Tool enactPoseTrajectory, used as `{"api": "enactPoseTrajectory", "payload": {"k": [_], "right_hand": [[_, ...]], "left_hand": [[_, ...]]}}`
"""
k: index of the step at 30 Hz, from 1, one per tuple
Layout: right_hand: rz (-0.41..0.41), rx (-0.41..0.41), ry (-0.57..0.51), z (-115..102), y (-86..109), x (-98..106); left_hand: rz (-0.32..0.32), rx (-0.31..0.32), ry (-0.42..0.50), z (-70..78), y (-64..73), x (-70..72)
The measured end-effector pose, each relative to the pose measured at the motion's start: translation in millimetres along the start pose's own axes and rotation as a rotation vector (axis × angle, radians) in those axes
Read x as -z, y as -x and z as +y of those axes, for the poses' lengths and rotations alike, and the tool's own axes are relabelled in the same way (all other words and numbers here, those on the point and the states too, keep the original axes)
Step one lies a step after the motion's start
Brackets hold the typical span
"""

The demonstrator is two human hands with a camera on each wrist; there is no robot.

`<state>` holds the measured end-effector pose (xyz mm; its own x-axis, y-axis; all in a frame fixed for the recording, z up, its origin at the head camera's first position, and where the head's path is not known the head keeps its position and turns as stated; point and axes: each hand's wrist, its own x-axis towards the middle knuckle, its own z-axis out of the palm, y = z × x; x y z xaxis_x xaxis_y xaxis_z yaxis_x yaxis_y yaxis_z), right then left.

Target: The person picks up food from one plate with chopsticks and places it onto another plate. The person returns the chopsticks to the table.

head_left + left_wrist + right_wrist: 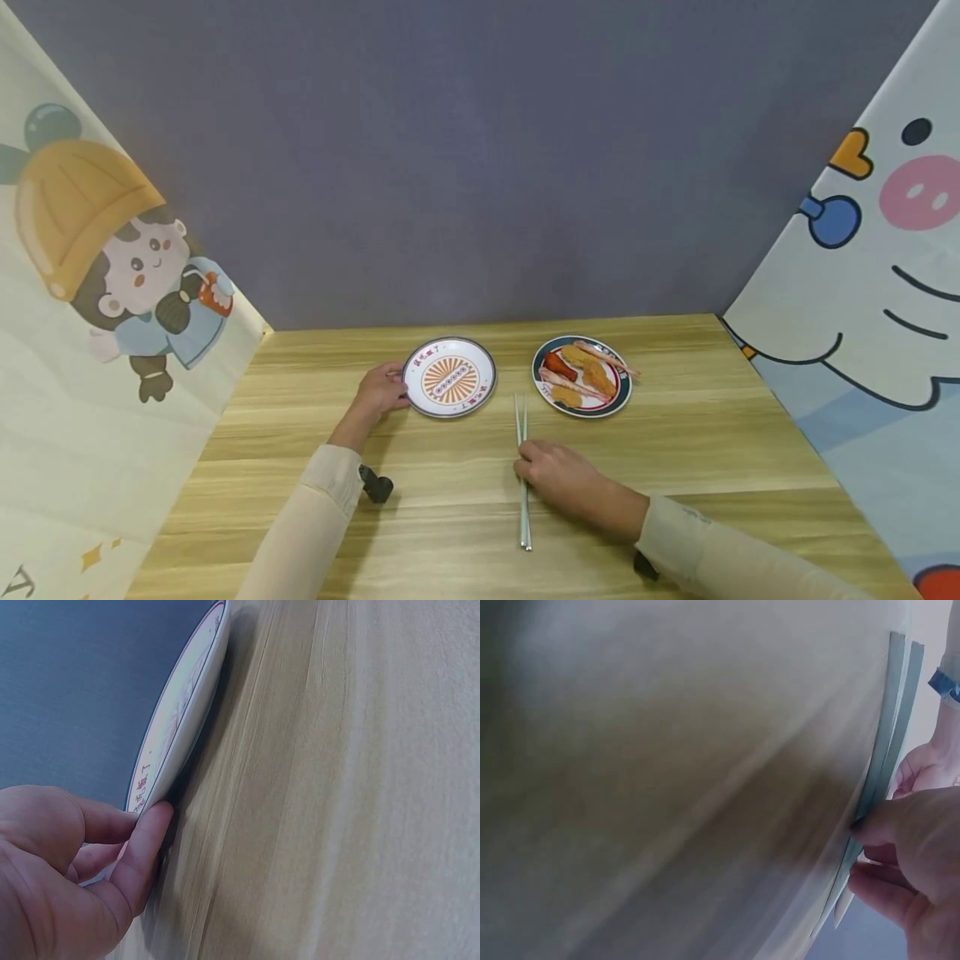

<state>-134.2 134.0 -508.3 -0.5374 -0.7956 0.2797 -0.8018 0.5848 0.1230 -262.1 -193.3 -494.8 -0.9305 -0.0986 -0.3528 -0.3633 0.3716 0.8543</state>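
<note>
A white plate [450,377] with an orange sunburst print and a dark rim is at the left. My left hand [381,390] pinches its left edge, thumb on top and fingers beneath, as the left wrist view of the plate [180,705] shows. A pair of long, pale metal chopsticks [524,517] lies lengthwise near the middle of the wooden table. My right hand [558,477] has thumb and fingertips closed around the chopsticks partway along. Seen from the right wrist, the chopsticks [885,742] run side by side past the fingers of my right hand [915,847].
Right of the chopsticks' tips stands a dark-rimmed plate [537,367] bearing a drumstick [559,367], golden nugget-like pieces [597,377] and pinkish strips, one jutting over the rim. A grey wall [480,167] backs the wooden table [435,533]; cartoon-printed panels flank it.
</note>
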Motion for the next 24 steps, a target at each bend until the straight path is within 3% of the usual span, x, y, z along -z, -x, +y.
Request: {"api": "enactPoseTrajectory", "payload": {"k": [16, 24], "right_hand": [[0.025, 0.056, -0.081, 6.2, 4.0, -6.3], [0.055, 0.006, -0.084, 13.0, 1.2, -0.2]], "left_hand": [[0.01, -0.007, -0.01, -1.4, 0.1, 0.3], [0.039, -0.041, -0.047, -7.0, 1.8, 1.9]]}}
